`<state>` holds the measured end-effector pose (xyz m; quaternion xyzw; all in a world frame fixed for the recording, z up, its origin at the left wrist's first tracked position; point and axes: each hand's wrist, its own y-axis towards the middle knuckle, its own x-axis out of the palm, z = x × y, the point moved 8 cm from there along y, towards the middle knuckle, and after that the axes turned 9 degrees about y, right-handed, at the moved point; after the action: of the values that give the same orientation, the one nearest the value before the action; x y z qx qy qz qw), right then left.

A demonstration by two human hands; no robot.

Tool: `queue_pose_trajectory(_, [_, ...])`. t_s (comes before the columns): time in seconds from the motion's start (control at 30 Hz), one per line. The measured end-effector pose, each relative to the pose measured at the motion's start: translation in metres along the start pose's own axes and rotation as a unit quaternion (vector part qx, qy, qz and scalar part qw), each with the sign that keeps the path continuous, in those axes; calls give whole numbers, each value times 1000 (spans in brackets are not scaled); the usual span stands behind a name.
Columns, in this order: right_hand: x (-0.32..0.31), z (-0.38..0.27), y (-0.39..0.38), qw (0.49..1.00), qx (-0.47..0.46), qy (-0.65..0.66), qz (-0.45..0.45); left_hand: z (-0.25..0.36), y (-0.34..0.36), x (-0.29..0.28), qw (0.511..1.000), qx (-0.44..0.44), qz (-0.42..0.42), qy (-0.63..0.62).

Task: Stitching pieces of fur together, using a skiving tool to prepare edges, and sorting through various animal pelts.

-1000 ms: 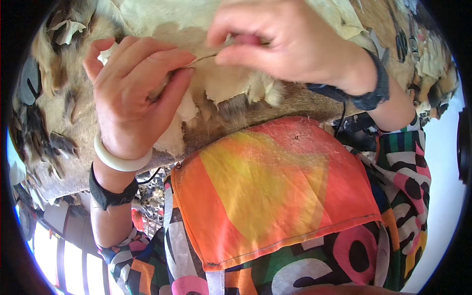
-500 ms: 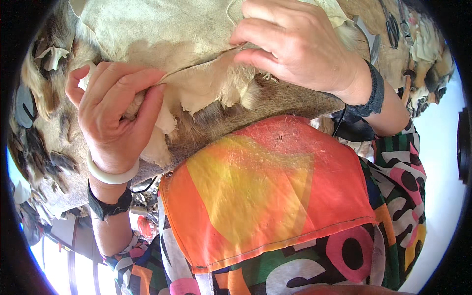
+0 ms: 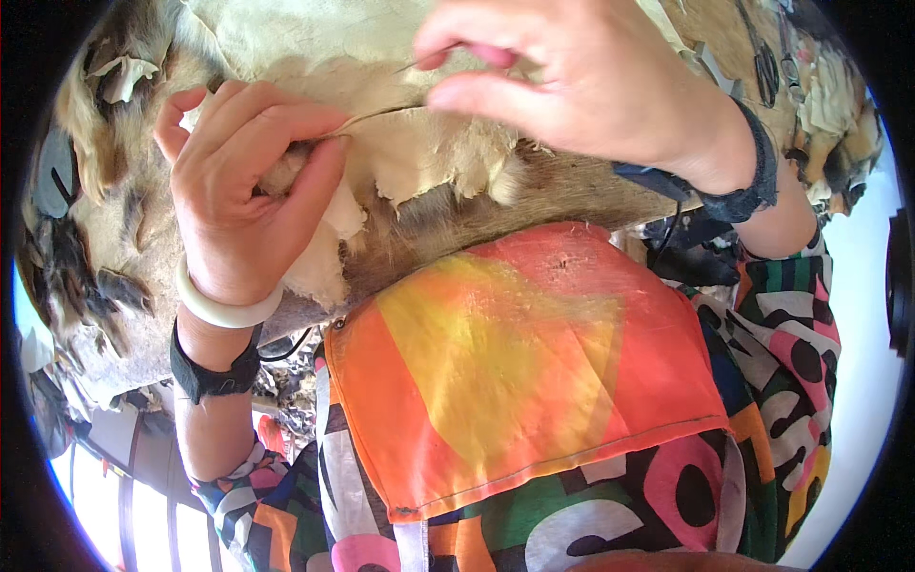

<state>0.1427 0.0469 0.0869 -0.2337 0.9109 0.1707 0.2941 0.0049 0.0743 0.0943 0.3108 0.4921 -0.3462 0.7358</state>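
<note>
My left hand (image 3: 243, 195) pinches the edge of a pale hide piece (image 3: 434, 153) between thumb and fingers. This piece is scraped, with a ragged lower edge and tufts of fur. A seam-like line runs along its upper edge, where it meets a larger cream hide (image 3: 315, 33). Just above that line, to the right, is my right hand (image 3: 591, 86), blurred by motion, its fingers curled. A thin dark sliver shows at its fingertips, too small to name. Both hides lie over a rounded, short-haired brown surface (image 3: 562, 176) in front of me.
Fur scraps (image 3: 81, 162) heap up on the left. At the upper right lie dark-handled scissors (image 3: 765, 71) and more hide scraps (image 3: 824, 105). A red-orange and yellow apron (image 3: 534, 372) covers my lap and front.
My right hand has lifted slightly from the seam line, its fingers opening somewhat and blurring. The left hand keeps its pinch. The whole view has shifted a little, moving things rightward.
</note>
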Motion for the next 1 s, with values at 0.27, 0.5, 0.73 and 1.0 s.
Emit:
queue_pose_trajectory(0.27, [28,-14,19,994,-70,-23,76,0,-2,0,1000,12,-12,-9])
queue_pose_trajectory(0.5, [23,-4,21,993,-27,92,65,-4,-2,5,1000,10,-16,-14])
queue_pose_trajectory(0.73, [29,20,24,987,-31,158,-6,-7,-2,7,999,-4,-37,-34])
queue_pose_trajectory(1.0, [29,25,26,988,-26,151,10,-8,-1,6,998,-14,-33,-45])
